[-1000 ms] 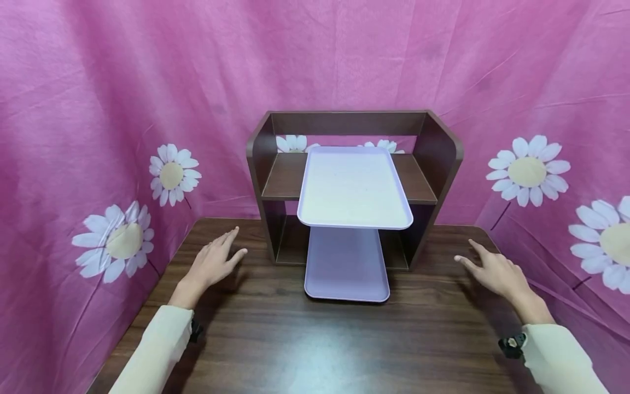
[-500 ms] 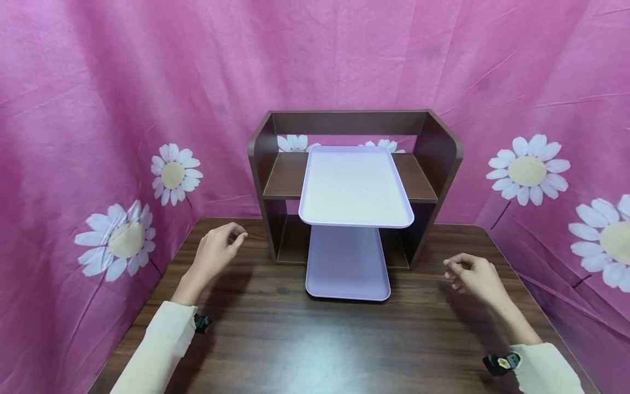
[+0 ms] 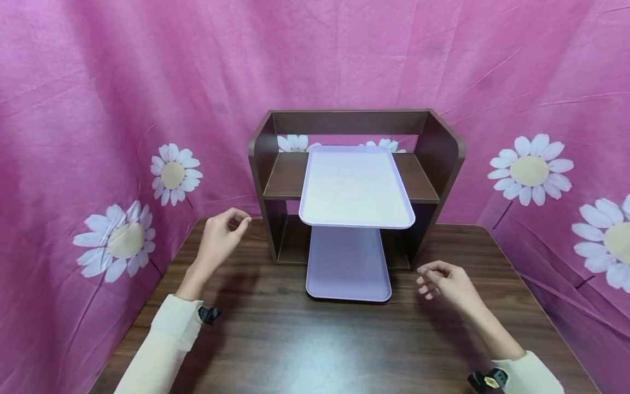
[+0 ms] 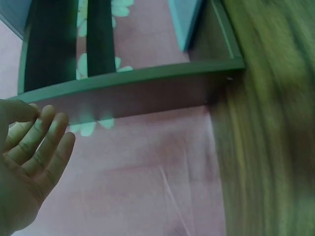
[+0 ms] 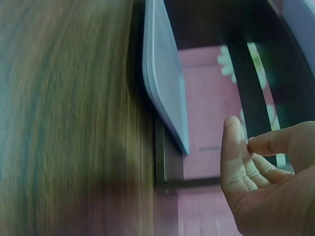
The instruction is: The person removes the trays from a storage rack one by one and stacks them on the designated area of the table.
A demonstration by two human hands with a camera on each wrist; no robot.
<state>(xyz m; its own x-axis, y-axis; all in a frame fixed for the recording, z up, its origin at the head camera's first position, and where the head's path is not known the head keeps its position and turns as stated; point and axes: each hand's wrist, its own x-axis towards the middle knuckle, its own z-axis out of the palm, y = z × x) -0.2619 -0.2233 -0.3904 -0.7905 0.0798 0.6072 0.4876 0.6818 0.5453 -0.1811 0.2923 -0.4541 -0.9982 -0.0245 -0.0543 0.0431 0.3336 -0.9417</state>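
Note:
A dark brown two-level shelf (image 3: pixel 263 230) stands at the back of the table. On its upper board lies a pale lilac tray (image 3: pixel 355 186), jutting out over the front. Below, another lilac tray (image 3: pixel 347 268) reaches out of the lower level onto the table; the right wrist view shows layered rims at its edge (image 5: pixel 150 64). My left hand (image 3: pixel 220 235) hovers left of the shelf, fingers loosely bent, thumb close to the index fingertip, holding nothing. To the lower tray's right, my right hand (image 3: pixel 450 284) is held in a similar loose bend with nothing between its fingers.
The brown wooden table (image 3: pixel 275 350) extends in front of the shelf and to both sides. A pink curtain (image 3: pixel 206 65) with white daisies hangs behind and around it. Black straps with small devices (image 3: pixel 209 314) sit on both wrists.
Both hands have gone from spread fingers to loosely bent ones. The right hand has moved left toward the shelf; the left has risen slightly and shifted right. Trays and shelf stay put.

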